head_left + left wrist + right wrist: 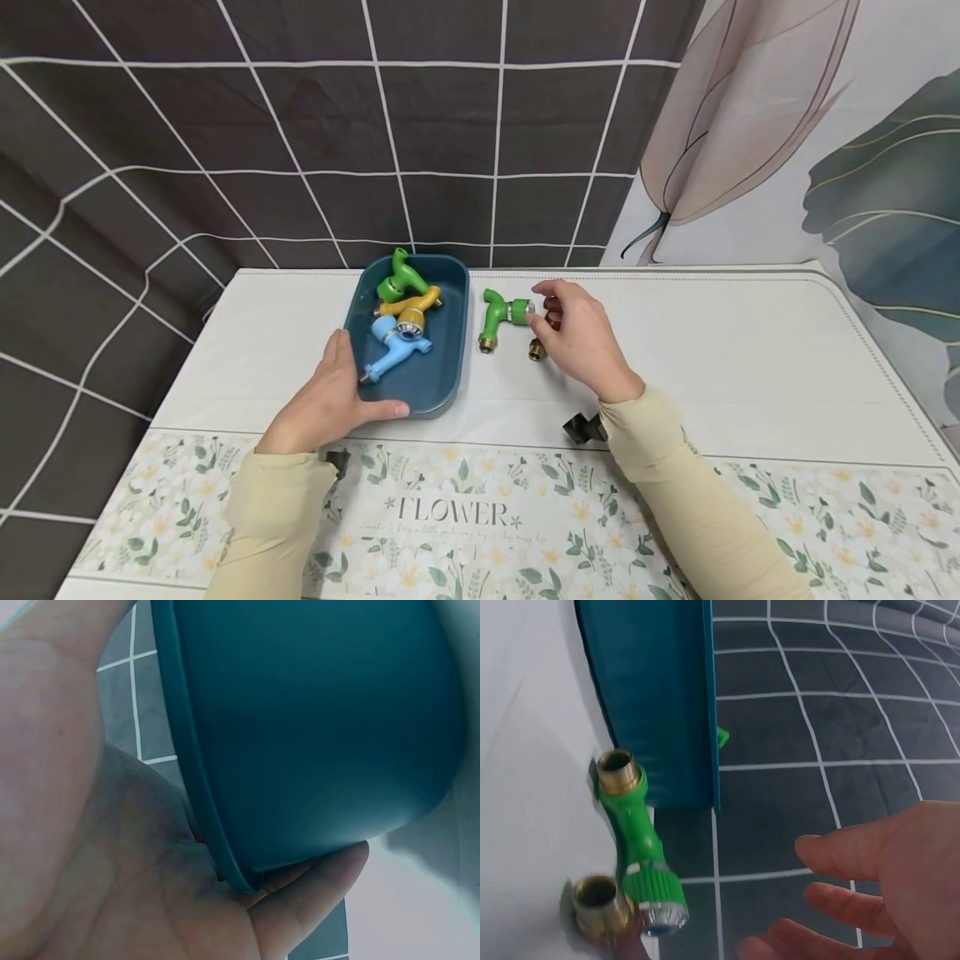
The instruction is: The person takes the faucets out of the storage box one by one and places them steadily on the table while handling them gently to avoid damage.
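Note:
My left hand (330, 396) holds a dark blue plastic tub (427, 402) by its near left corner, thumb along the near rim and fingers against the left wall; the left wrist view shows the tub's outer wall (315, 735) against these fingers. Inside lie a green tap (402, 275), a yellow tap (411, 315) and a light blue tap (393, 346). A green tap (495, 318) with a brass end lies right of the tub. Beside it, my right hand (581, 333) hovers with parted fingers over another brass-ended tap (600, 904), mostly hidden, its body reddish brown.
A white tabletop (735, 358) carries a flower-printed cloth band (450, 550) along the front. Behind it hangs a dark sheet with white grid lines (450, 125), and a leaf-patterned curtain (750, 125) at the right. Black wrist mounts (583, 428) sit below the hands.

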Motion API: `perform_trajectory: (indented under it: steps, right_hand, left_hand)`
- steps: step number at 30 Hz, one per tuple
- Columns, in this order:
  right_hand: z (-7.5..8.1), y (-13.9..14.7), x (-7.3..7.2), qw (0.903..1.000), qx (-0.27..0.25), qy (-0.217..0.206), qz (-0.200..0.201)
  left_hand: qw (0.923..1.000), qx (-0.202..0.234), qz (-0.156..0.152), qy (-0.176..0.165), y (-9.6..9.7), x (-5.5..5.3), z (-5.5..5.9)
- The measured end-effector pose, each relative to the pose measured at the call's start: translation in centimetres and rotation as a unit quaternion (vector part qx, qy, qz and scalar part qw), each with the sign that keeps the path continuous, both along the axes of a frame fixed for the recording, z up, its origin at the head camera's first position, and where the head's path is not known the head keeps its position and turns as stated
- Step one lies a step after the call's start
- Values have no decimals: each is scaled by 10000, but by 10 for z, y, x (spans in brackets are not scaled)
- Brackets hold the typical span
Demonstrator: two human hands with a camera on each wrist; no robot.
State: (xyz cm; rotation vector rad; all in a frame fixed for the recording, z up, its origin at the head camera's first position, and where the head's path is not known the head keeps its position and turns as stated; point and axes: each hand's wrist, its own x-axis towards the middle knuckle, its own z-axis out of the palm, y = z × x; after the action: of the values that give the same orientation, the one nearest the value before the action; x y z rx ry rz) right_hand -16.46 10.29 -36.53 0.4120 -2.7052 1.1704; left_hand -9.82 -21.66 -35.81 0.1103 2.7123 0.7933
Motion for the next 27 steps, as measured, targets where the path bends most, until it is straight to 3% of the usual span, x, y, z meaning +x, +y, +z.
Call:
perform_trajectory:
  steps: [27]
  right_hand:
    - [0,-50,12,9977,184,165,630]
  left_hand:
    - [10000,59,24,56,0,0,-1]
